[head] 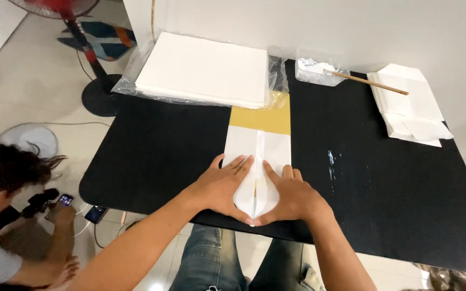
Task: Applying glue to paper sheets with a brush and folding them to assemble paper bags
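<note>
A long white paper sheet (257, 148) with a yellow far end lies on the black table (163, 156), folded in along a centre seam. My left hand (223, 186) lies flat on its left near flap, fingers spread. My right hand (287, 194) presses the right near flap. The thumbs meet at the sheet's pointed near end by the table's front edge. Neither hand grips anything.
A stack of white paper in a clear plastic bag (203, 70) lies at the back. A small clear tub with white paste and a wooden stick (365, 81) stands back right, beside folded white paper pieces (408, 105). A person crouches with a phone (66, 200) on the floor left, near a fan base (99, 97).
</note>
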